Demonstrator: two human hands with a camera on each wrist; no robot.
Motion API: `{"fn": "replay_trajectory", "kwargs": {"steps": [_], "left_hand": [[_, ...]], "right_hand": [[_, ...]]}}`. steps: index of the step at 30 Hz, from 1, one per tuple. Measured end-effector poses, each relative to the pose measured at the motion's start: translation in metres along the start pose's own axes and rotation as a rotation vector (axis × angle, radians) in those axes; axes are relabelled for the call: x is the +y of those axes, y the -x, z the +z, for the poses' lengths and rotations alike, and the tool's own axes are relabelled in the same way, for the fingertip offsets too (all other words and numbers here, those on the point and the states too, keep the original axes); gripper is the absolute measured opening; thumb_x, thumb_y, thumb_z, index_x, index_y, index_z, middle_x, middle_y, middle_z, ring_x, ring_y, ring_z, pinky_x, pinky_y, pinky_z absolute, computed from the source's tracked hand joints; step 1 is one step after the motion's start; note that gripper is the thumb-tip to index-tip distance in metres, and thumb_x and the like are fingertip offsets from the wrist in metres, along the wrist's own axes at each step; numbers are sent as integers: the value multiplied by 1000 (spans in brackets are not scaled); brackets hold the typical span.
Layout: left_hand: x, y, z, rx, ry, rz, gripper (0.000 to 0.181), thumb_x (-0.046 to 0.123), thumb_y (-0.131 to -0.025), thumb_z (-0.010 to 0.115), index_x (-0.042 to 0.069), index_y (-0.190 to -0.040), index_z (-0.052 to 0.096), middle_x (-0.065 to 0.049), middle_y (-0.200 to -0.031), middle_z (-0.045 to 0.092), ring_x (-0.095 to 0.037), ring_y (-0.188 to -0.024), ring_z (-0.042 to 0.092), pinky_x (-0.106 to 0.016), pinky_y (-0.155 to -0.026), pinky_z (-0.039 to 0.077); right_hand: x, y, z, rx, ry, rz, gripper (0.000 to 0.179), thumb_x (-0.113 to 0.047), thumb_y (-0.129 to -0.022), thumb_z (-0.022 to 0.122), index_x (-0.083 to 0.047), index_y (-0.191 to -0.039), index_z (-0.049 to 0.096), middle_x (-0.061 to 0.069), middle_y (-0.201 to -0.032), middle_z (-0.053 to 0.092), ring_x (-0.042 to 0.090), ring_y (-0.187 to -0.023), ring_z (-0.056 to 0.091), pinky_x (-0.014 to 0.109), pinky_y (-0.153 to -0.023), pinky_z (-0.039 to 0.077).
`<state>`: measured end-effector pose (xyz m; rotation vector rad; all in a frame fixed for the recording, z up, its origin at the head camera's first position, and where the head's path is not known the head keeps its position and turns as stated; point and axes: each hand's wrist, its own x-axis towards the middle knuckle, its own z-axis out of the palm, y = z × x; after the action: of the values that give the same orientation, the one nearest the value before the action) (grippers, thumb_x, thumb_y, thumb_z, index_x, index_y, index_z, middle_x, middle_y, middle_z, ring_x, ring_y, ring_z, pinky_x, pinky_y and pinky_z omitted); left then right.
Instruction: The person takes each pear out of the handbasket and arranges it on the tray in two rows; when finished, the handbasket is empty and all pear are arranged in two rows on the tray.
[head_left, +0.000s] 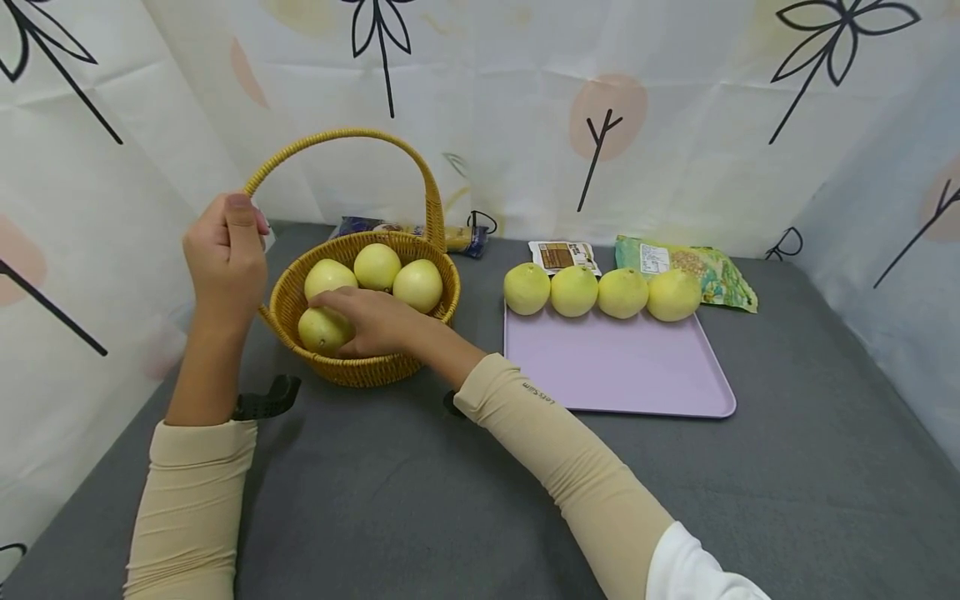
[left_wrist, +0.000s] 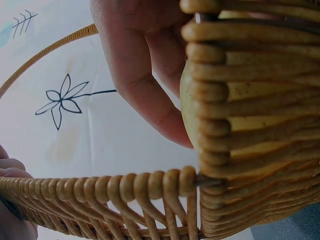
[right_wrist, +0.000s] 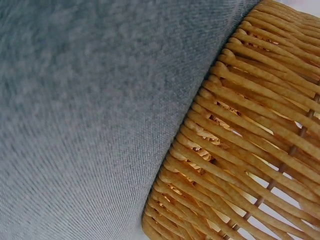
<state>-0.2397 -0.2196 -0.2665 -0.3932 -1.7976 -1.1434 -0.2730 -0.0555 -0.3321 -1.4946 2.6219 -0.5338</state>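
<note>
A woven yellow-brown wicker basket [head_left: 360,369] stands on the left of the grey table, its tall handle [head_left: 341,135] upright. My left hand [head_left: 227,254] grips the left side of that handle. Inside lie several round, pale yellow-green fruits, one of them at the back [head_left: 377,267]. My right hand [head_left: 375,319] reaches in over the front rim, fingers and thumb round the front-left fruit [head_left: 322,332]. In the left wrist view, the right hand's fingers [left_wrist: 150,85] touch a speckled fruit [left_wrist: 188,107] behind the wicker. The right wrist view shows only basket weave [right_wrist: 250,135] and grey cloth.
Right of the basket lies a lilac tray [head_left: 615,367], with several similar fruits [head_left: 573,291] in a row along its back edge. Behind it are a small brown-and-white packet [head_left: 564,255] and a green bag [head_left: 712,271]. A long blue-and-yellow packet [head_left: 457,239] lies behind the basket.
</note>
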Motion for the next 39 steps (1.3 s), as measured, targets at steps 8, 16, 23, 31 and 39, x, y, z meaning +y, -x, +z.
{"fn": "replay_trajectory", "kwargs": {"steps": [8, 16, 23, 31, 39], "left_hand": [[1, 1, 0, 4, 0, 3, 43, 15, -107, 46, -10, -73, 51, 9, -55, 43, -5, -48, 34, -17, -49, 26], [1, 1, 0, 5, -8, -1, 43, 15, -107, 46, -10, -73, 51, 9, -56, 43, -5, -48, 35, -17, -49, 26], [-1, 3, 0, 1, -3, 7, 43, 16, -108, 46, -9, -73, 52, 9, -56, 43, -5, -48, 34, -17, -48, 25], [-2, 1, 1, 4, -5, 3, 43, 16, -108, 46, -9, -73, 52, 10, -56, 43, -5, -49, 34, -17, -49, 25], [-1, 1, 0, -3, 8, -9, 43, 16, -107, 47, -9, -74, 53, 9, -56, 43, -5, -48, 33, -17, -48, 24]], "right_hand": [[1, 0, 0, -2, 9, -24, 67, -30, -92, 75, -15, -148, 42, 3, -141, 49, 13, -123, 50, 23, -98, 41], [1, 0, 0, 1, -25, 2, 65, -30, -91, 75, -14, -146, 42, 3, -135, 53, 12, -116, 53, 24, -93, 43], [-2, 8, -2, 10, -52, 31, 60, -31, -92, 74, -15, -143, 48, 2, -135, 55, 11, -116, 53, 23, -92, 43], [-4, 16, -8, 80, -144, 3, 50, -24, -92, 75, -11, -136, 55, 0, -126, 55, 9, -109, 51, 19, -89, 40], [-4, 14, -6, 25, -88, -1, 58, -26, -94, 72, -16, -146, 50, 4, -132, 50, 11, -110, 51, 20, -89, 42]]}}
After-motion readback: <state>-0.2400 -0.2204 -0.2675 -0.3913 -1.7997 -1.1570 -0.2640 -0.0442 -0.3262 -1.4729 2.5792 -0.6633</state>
